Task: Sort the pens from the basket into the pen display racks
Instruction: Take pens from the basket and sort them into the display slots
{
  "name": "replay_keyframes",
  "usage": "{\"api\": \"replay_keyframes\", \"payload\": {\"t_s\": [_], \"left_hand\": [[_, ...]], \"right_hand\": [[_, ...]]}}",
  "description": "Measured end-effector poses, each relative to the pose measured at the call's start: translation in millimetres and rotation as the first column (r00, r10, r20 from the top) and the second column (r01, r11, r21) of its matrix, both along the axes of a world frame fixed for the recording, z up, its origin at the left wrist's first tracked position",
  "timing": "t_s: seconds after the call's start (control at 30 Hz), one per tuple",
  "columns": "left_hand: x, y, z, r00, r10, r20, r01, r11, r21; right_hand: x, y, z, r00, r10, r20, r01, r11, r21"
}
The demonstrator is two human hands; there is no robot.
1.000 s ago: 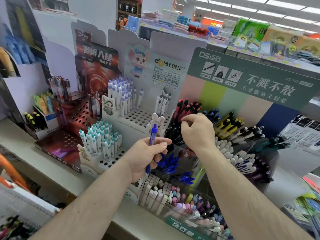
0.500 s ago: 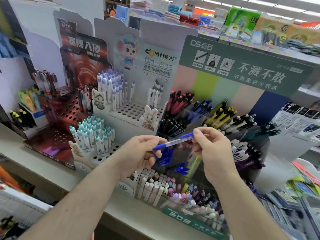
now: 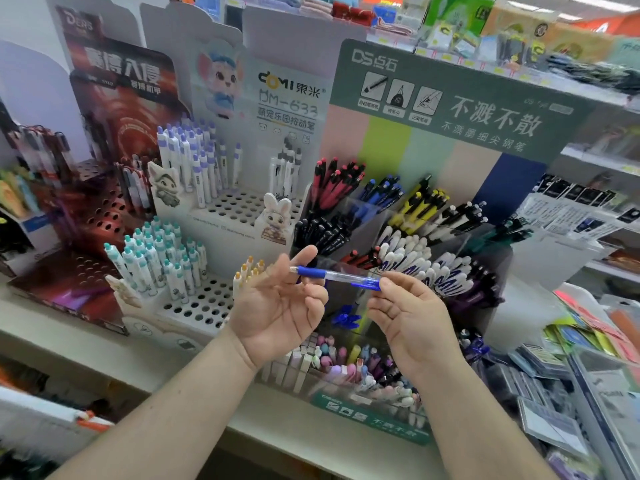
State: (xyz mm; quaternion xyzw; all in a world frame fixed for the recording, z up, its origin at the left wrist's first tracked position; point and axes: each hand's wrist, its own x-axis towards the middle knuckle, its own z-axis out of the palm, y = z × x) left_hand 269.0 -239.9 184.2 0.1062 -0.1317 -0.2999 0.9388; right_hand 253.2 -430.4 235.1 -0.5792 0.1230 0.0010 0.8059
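Blue pen between right hand and, seemingly, left hand.

Two bare forearms, no sleeves, left hand and right hand without rings or watch

Top-shelf goods blurred, unreadable

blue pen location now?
Head view, centre: the blue pen lies level between the left hand and right hand, before the clear pen rack.
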Motion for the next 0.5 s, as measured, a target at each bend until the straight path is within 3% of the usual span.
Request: {"api": "replay_keyframes", "payload": {"t_s": [0.07, 0.13, 0.27, 0.37, 0.5], "left_hand": [[0.1, 0.2, -2.0, 0.998, 0.069, -0.003, -0.069, 0.991, 0.114], [-0.1, 5.0, -4.1, 0.991, 0.133, -0.013, -0.127, 0.968, 0.218], [3.1, 24.0, -12.9, 0.964, 0.253, -0.079, -0.222, 0.933, 0.283], [2.5, 29.2, -16.5, 0.949, 0.301, -0.093, -0.265, 0.923, 0.278], [-0.8, 28.0, -18.3, 0.939, 0.325, -0.108, -0.283, 0.914, 0.291]], "right_hand": [[-1.3, -3.2, 0.3, 0.997, -0.063, 0.046, 0.065, 0.998, -0.028], [-3.7, -11.7, 3.1, 0.977, -0.142, 0.16, 0.173, 0.966, -0.194], [-4.0, -28.9, -3.4, 0.88, -0.102, 0.463, 0.393, 0.704, -0.591], [2.2, -22.3, -18.8, 0.854, 0.01, 0.521, 0.428, 0.555, -0.713], [17.9, -1.4, -41.1, 0.869, 0.145, 0.474, 0.371, 0.444, -0.816]]}}
